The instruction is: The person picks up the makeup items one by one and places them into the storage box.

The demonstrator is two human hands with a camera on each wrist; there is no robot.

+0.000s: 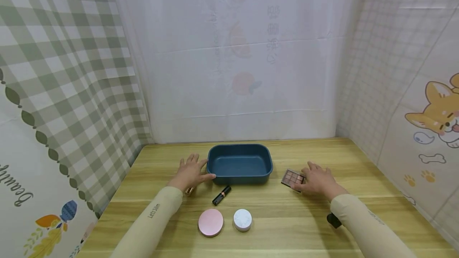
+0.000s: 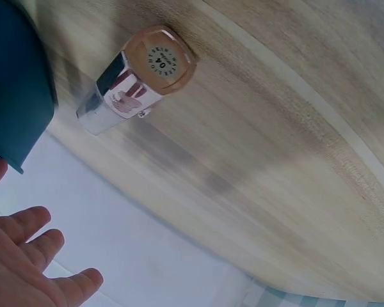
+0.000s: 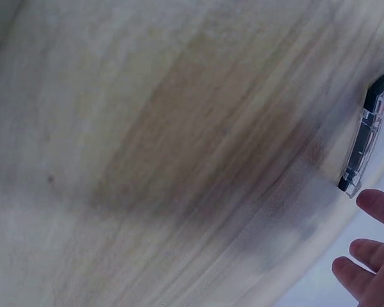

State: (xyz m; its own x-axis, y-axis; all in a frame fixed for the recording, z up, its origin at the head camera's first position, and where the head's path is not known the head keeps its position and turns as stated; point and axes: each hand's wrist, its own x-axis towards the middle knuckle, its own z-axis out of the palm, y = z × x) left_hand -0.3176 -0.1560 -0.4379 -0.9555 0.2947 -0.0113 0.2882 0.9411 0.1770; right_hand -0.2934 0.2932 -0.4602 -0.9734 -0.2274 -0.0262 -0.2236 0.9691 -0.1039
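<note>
My left hand (image 1: pixel 191 172), its fingers spread, is at the left end of a dark blue rectangular basin (image 1: pixel 239 180). The thumb lies by the basin's front left corner; whether it touches cannot be made out. A bottle with a gold-brown end (image 2: pixel 159 61) and clear body lies below this hand, mostly covered by the wrist in the head view. My right hand (image 1: pixel 318 180) is at the right side of an eyeshadow palette (image 1: pixel 292 178), its thumb by the near corner and its other fingers loosely extended. In the right wrist view, only the palette's edge (image 3: pixel 365 141) shows, near a fingertip.
In front of the basin lies a black tube with a gold band (image 1: pixel 221 195). Nearer are a round pink compact (image 1: pixel 210 222) and a small white round jar (image 1: pixel 242 220). A black object (image 1: pixel 334 220) is by the right forearm. Cloth curtains (image 1: pixel 244 90) border the wooden table (image 1: pixel 283 230).
</note>
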